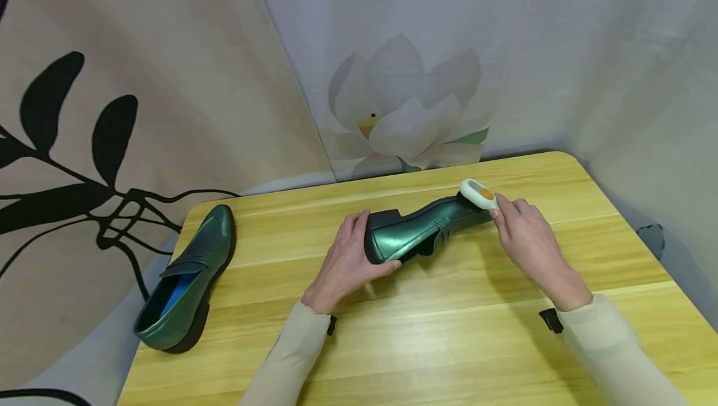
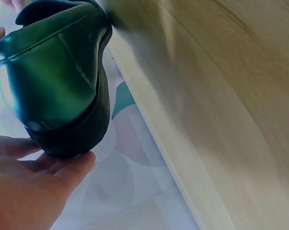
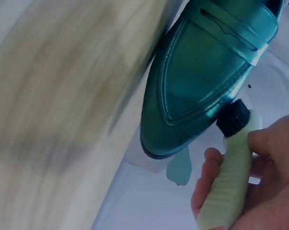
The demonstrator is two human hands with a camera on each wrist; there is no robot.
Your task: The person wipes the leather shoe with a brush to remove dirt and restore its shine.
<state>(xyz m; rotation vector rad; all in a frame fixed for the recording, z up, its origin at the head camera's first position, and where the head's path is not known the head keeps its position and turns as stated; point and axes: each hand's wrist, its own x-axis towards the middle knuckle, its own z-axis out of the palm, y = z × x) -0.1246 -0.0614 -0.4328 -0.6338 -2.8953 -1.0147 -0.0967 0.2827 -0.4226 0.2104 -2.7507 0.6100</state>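
Note:
My left hand [image 1: 348, 262] grips a shiny green loafer [image 1: 406, 236] by its heel, thumb on one side and fingers on the other. The shoe lies on its side in the air, its dark sole toward the back and its toe to the right. In my right hand [image 1: 530, 241] is a shoe brush [image 1: 477, 194] with a pale handle and an orange spot. The right wrist view shows its short black bristles [image 3: 233, 118] right at the side of the loafer's toe. In the left wrist view, fingers [image 2: 70, 167] wrap the dark heel [image 2: 75, 139].
A matching green loafer [image 1: 196, 269] with a blue insole stands upright at the left edge of the wooden table [image 1: 449, 337]. Behind the table hang printed curtains [image 1: 409, 100] with a flower and dark leaves.

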